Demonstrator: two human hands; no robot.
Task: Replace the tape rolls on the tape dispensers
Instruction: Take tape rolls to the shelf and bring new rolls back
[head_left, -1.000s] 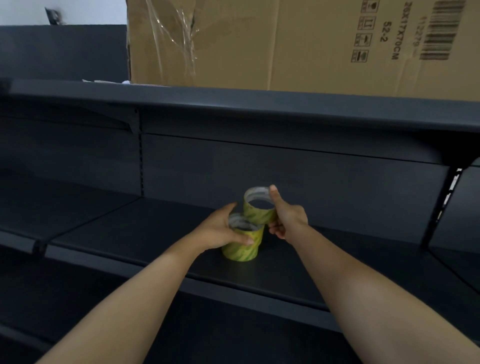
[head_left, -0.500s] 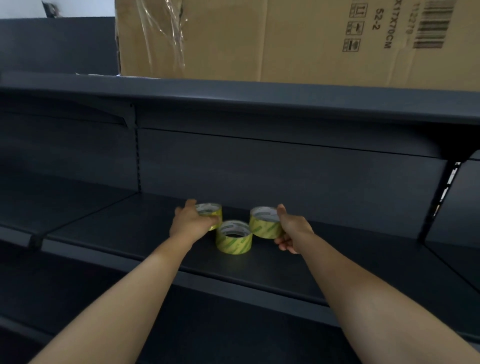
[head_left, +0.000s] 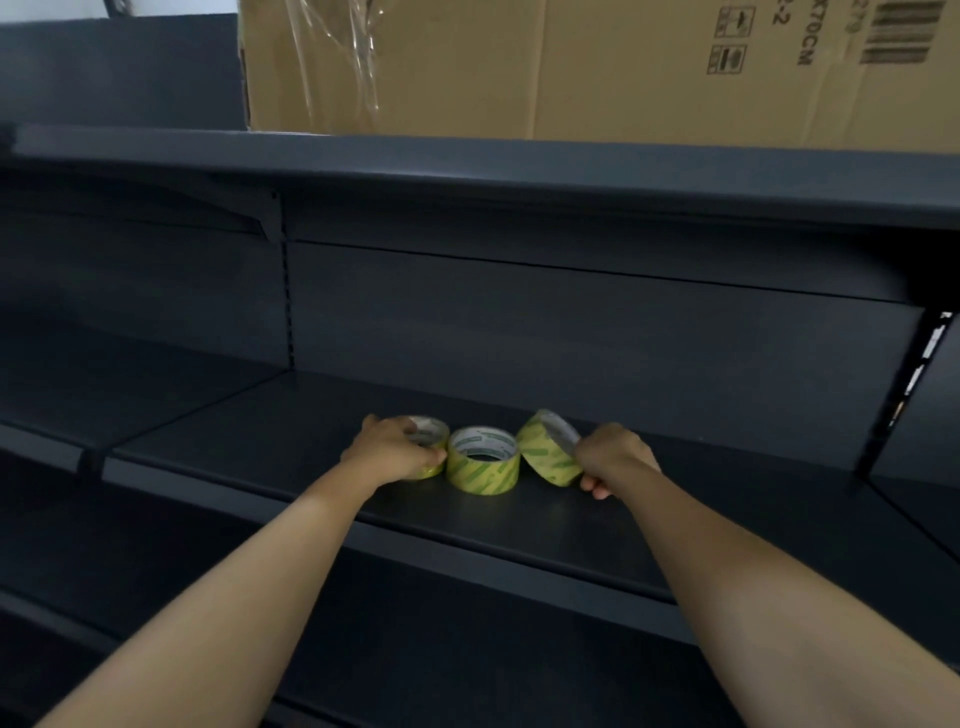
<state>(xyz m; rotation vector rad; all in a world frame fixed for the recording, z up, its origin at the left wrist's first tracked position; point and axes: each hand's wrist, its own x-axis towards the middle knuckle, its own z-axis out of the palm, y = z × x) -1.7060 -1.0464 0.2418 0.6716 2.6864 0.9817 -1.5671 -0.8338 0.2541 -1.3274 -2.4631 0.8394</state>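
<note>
Fingers of left hand (head_left: 397, 449) grip left tape roll (head_left: 431, 441); right hand (head_left: 613, 457) fingers clasp tilted right tape roll (head_left: 548, 452); middle tape roll (head_left: 483, 465) between them on shelf (head_left: 270, 431).

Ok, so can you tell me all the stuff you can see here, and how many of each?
tape rolls: 3, yellow-green with pale cores, in a row on the middle shelf; left roll under a hand, middle roll lying flat and free, right roll tilted up on its edge
shelves: several, dark grey; middle shelf holds the rolls, top shelf holds the box
cardboard box: 1, brown, with printed marks and a barcode, loose clear plastic on its front, on the top shelf
tape dispensers: 0 in view
left hand: 1, bare, gripping the left roll
right hand: 1, bare, gripping the tilted right roll
</note>
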